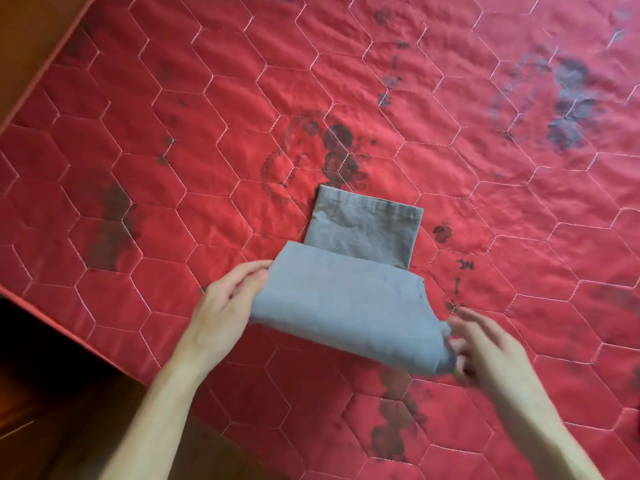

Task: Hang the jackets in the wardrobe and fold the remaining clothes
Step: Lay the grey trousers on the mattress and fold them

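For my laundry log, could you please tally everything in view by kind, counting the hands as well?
grey garment, partly folded: 1
red mattress: 1
hands: 2, the left hand and the right hand, one at each side of the garment
Total: 4

obstacle: folded grey garment [349,306] is lying mid-mattress | free: red quilted mattress [485,168] is stretching flat around it | limit: mattress edge [69,330] is running along the left
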Demonstrator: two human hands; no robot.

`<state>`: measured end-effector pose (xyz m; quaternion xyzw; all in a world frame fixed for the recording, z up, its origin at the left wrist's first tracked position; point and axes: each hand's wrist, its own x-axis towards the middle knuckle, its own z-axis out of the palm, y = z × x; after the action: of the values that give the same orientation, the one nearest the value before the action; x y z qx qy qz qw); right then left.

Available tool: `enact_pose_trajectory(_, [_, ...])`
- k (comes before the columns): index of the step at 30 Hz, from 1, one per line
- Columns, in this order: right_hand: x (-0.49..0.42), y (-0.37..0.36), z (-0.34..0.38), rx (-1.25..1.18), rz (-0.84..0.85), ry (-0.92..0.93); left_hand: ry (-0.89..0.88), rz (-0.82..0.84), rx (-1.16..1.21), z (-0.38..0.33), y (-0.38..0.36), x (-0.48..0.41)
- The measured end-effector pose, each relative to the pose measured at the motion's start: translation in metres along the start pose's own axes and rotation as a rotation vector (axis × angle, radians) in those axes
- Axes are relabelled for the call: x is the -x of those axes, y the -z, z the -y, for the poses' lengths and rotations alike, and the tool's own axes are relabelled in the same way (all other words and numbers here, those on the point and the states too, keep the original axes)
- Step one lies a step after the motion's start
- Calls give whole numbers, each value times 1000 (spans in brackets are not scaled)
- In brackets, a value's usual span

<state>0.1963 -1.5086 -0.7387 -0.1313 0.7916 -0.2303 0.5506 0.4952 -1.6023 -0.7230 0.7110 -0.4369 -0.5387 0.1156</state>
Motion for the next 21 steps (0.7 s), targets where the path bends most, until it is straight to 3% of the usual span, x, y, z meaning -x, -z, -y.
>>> enact_pose_trajectory(5, [-20,-1,56,-44,-59,255,-100,-108,100,-42,-14,-39])
enact_pose_trajectory(10, [-63,-21,85,-46,-188,375,-259,-262,-205,-59,-47,-98])
enact_pose_trajectory(14, [-103,-44,91,276,-267,461,-395,-209,-601,-53,-83,-147])
enact_pose_trajectory(16, [-116,-62,90,425,-375,495,-474,-307,-838,-53,-103,-161])
enact_pose_trajectory(18, [-125,-85,94,566,-500,711,-622,-308,-897,-56,-121,-173])
enact_pose_trajectory(21, [-151,-118,101,792,-391,961,-727,-220,-1001,-51,-138,-195])
